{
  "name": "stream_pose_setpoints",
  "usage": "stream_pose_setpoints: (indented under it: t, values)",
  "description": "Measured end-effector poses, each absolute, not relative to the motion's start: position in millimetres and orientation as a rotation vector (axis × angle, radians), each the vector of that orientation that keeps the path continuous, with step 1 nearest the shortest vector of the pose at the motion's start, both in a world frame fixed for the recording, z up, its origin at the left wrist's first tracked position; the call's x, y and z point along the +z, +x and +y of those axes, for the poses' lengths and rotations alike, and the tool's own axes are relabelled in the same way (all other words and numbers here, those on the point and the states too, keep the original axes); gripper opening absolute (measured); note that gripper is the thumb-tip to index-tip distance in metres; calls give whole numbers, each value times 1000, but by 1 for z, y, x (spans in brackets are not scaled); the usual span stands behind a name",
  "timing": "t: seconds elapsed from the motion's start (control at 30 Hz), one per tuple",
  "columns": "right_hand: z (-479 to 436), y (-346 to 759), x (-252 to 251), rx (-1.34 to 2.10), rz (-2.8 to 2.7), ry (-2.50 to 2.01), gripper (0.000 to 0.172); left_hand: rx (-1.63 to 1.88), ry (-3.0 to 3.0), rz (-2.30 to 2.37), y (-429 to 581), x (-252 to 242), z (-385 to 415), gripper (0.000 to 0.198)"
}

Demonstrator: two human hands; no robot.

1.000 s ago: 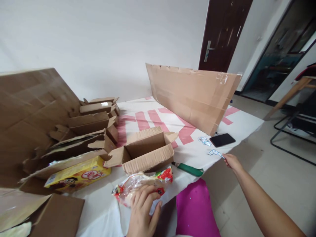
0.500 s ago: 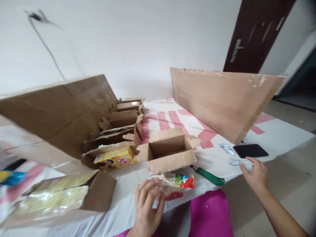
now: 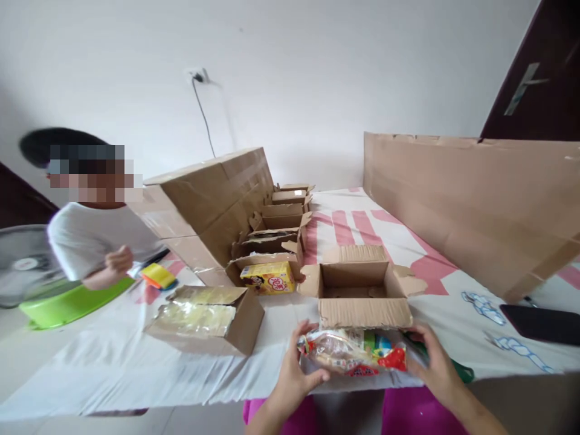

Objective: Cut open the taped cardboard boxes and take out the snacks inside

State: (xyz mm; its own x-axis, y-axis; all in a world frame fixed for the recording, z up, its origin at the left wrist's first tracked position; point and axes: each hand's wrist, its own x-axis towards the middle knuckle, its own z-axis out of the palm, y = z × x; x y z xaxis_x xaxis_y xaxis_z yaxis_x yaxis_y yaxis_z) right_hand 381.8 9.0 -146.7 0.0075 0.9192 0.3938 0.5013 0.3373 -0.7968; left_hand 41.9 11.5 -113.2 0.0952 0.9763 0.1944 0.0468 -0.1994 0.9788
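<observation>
A clear plastic packet with red, green and blue printing (image 3: pixel 344 351) lies at the table's front edge. Its left end is gripped by my left hand (image 3: pixel 294 365), thumb in front and fingers behind. My right hand (image 3: pixel 432 362) closes round the other end. Directly behind the packet stands an open cardboard box (image 3: pixel 366 313), its flaps folded outward and its visible inside bare. A green-handled tool (image 3: pixel 464 371) pokes out beside my right hand, mostly hidden by it.
A yellow carton (image 3: pixel 268 278) sits in the nearest of several cardboard boxes in a row. A taped box (image 3: pixel 247 326) is at left, a black phone (image 3: pixel 544 323) at right. Large cardboard panels (image 3: pixel 462 199) flank the table. Another person's hand (image 3: pixel 118 261) shows at far left.
My right hand has left the area by the phone and taken hold of the packet's right end. My left hand stays at its left end. The view has swung left, bringing another person in.
</observation>
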Motion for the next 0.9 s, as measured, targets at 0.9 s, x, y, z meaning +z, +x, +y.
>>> stream_pose_setpoints:
  t: [0.9]
  values:
    - [51,300,-108,1349,-1266,-1138,73,1217,1179,1027,22,-99,-14,55]
